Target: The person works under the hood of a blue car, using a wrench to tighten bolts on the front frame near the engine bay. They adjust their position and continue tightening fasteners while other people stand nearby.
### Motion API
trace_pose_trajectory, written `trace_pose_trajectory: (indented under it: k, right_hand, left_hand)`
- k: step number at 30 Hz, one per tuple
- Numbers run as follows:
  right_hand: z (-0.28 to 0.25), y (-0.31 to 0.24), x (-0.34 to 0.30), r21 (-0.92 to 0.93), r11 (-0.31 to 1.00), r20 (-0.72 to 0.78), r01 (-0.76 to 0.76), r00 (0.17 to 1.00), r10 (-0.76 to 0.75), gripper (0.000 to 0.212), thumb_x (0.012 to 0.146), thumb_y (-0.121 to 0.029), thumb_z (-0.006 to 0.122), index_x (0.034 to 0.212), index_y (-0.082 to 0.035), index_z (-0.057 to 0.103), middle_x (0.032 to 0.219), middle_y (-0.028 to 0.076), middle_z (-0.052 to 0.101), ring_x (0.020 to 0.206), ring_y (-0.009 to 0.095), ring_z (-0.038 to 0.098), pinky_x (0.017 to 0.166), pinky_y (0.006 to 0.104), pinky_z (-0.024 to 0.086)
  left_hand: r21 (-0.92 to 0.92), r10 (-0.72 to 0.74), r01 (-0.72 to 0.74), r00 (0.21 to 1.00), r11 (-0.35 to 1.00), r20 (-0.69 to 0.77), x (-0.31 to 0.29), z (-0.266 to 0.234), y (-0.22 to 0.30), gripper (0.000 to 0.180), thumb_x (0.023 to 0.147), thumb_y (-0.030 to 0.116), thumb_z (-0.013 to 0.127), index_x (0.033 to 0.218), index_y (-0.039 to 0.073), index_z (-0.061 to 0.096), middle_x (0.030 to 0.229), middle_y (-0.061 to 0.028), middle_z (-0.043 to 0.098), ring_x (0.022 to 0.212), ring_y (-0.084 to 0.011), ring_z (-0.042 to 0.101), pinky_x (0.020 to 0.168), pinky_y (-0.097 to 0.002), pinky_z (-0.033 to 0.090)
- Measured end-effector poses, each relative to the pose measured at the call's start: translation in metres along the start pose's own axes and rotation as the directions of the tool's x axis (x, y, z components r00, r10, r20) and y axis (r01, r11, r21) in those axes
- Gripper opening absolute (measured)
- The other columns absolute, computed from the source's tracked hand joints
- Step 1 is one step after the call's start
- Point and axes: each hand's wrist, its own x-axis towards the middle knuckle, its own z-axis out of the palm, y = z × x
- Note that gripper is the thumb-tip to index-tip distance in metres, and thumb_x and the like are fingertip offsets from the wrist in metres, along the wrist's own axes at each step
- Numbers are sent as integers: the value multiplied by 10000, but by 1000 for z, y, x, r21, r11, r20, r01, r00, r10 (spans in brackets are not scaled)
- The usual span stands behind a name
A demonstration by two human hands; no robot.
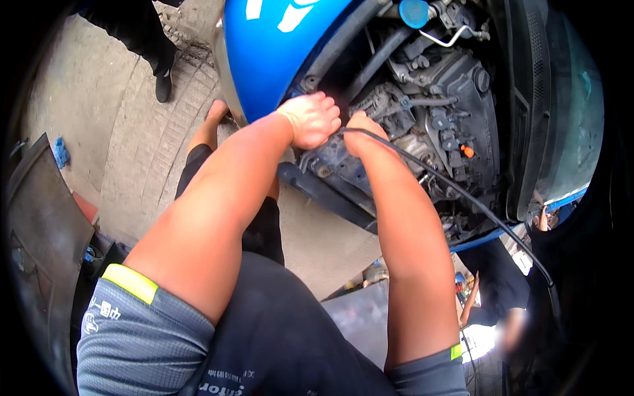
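Both my hands reach into the open engine bay of a blue car. My left hand [310, 120] is closed, its knuckles up, at the front edge of the bay; whatever it grips is hidden beneath it. Close to its right, my right hand [363, 129] is bent down among the engine parts, with most of its fingers out of sight. A black cable or thin hose [456, 185] passes by my right wrist and trails down to the right. Under and beside the hands lie dusty grey engine parts [389, 109].
The blue front panel [277, 53] curves up beyond my left hand. A blue cap [414, 13], an engine cover [462, 86] and a small orange plug [467, 151] show in the bay. Another person's shoe [164, 87] is at the upper left, a dark panel [49, 218] at far left.
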Motion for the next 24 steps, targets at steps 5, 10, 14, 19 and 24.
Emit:
trace_pose_trajectory:
  k: [5, 10, 14, 19, 24]
  right_hand:
    - [23, 38, 26, -122, 945, -51, 305, 948, -313, 344, 965, -116, 400, 1241, 40, 534, 1247, 324, 634, 1204, 455, 611, 1012, 498, 492]
    - [66, 80, 67, 10, 684, -414, 729, 625, -661, 289, 984, -141, 477, 1231, 1, 526, 1073, 292, 670, 1067, 472, 641, 947, 500, 508]
    - [69, 85, 75, 36, 674, -370, 738, 636, -677, 315, 974, -133, 506, 1264, -10, 528, 1083, 290, 669, 1065, 461, 642, 927, 497, 516]
    - [32, 44, 34, 71, 956, -86, 284, 957, -277, 349, 996, -142, 437, 1291, 11, 545, 1323, 318, 601, 1230, 442, 602, 1023, 491, 490]
    - [-2, 12, 1, -25, 991, 41, 135, 990, -134, 398, 951, -72, 452, 1314, 46, 564, 1311, 291, 628, 1243, 431, 607, 1032, 477, 506]
  left_hand:
    - [26, 0, -2, 997, 1000, 71, -1, -2, 3, 197, 781, 283, 669, 817, 95, 620, 857, -59, 599, 893, -266, 587, 812, -381, 464]
    - [-8, 12, -12, 1000, 1000, 10, 0, -2, 2, 198, 772, 281, 678, 801, 96, 612, 855, -58, 592, 884, -259, 583, 804, -380, 461]
    - [-6, 10, -10, 999, 1000, 33, -3, -1, 1, 185, 776, 266, 668, 804, 91, 613, 854, -60, 590, 890, -265, 581, 814, -383, 462]
    - [-15, 6, -6, 1000, 1000, 12, -1, -1, 2, 176, 772, 261, 665, 807, 96, 616, 858, -60, 593, 893, -261, 580, 814, -378, 460]
    - [26, -10, 9, 1000, 1000, 26, -4, -2, 1, 193, 762, 281, 669, 796, 101, 605, 865, -61, 597, 893, -268, 585, 808, -381, 464]
